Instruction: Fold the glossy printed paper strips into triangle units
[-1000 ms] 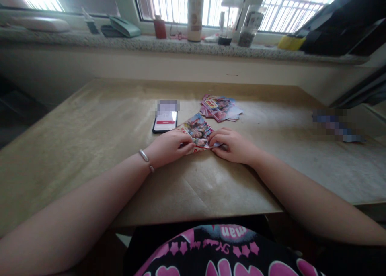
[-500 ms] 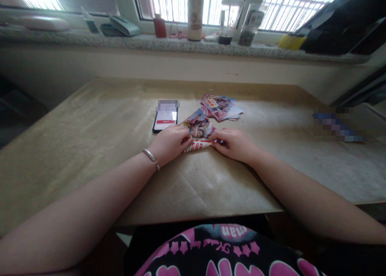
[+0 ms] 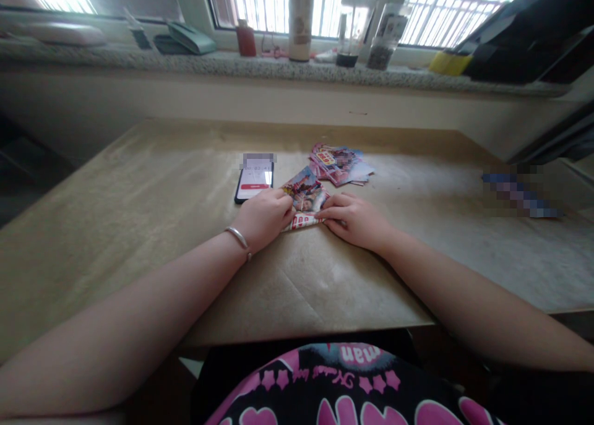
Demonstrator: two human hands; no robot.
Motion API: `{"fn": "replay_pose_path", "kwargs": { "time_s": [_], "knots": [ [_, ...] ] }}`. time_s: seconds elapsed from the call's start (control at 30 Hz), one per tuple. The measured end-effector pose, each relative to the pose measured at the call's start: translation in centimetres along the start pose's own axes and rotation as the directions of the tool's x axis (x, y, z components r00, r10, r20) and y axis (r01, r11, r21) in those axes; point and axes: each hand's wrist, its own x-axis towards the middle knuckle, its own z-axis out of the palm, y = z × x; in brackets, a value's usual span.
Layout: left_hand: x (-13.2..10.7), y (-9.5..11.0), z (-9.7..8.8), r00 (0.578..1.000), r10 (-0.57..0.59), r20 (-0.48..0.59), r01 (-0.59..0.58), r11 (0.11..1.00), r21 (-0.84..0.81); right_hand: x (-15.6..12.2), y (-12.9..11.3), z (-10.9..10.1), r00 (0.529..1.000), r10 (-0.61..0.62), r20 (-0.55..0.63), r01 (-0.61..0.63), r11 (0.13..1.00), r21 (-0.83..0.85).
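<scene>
A colourful printed paper sheet [image 3: 305, 197] lies on the table between my hands, its near edge folded up into a white strip with red print. Curled fingers of my left hand [image 3: 266, 216] grip the sheet's left edge, covering that corner. From the other side, my right hand [image 3: 356, 221] pinches the right end of the folded strip, fingertips resting along it. Just beyond my left hand lies a phone [image 3: 255, 187] with a lit screen. Behind the sheet is a loose pile of similar printed papers [image 3: 341, 163].
The pale table [image 3: 195, 159] extends to both sides. A blurred flat item [image 3: 522, 196] lies at its right. Along the stone windowsill [image 3: 260, 67] stand a red bottle [image 3: 245, 39], a tall white cylinder [image 3: 301, 23], clear containers [image 3: 383, 38] and a yellow object [image 3: 449, 62].
My left hand has shifted slightly inward over the sheet's left edge. My right fingers have slid a little left and stretched along the folded strip.
</scene>
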Motion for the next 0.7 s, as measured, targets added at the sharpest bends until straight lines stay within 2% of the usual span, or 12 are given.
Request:
{"fn": "replay_pose_path", "kwargs": {
  "time_s": [0.47, 0.53, 0.7],
  "knots": [
    [0.2, 0.1, -0.2, 0.996, -0.075, 0.047, 0.075, 0.997, -0.012, 0.1, 0.6, 0.6, 0.999, -0.033, -0.003, 0.033, 0.999, -0.042],
    [0.0, -0.1, -0.3, 0.997, -0.057, 0.045, 0.06, 0.996, -0.063, 0.1, 0.5, 0.5, 0.999, -0.038, 0.005, 0.038, 0.997, -0.06],
    [-0.8, -1.0, -1.2, 0.996, 0.076, 0.049, -0.064, 0.975, -0.213, 0.0, 0.3, 0.3, 0.999, -0.043, 0.015, 0.044, 0.994, -0.095]
  ]
}}
